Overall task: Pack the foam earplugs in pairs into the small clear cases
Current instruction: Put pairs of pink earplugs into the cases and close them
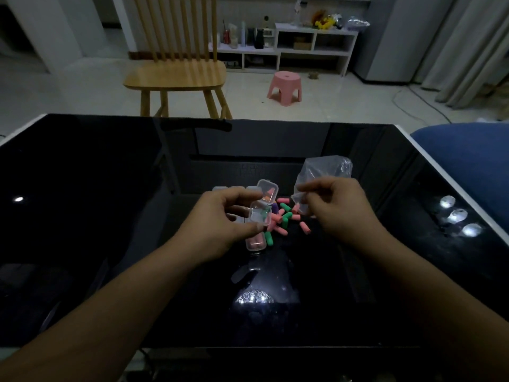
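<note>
- L hand (220, 224) pinches open clear case (261, 213) just above earplug pile (285, 216) (lid up)
- R hand (338, 208) grips plastic bag (322, 175) right of pile
- closed case (256, 242) touching pile's near-left edge, on black table (110, 202)

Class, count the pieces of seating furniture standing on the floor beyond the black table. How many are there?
2: a wooden chair behind the table's far left edge, and a pink stool further right, near the white shelf unit.
</note>
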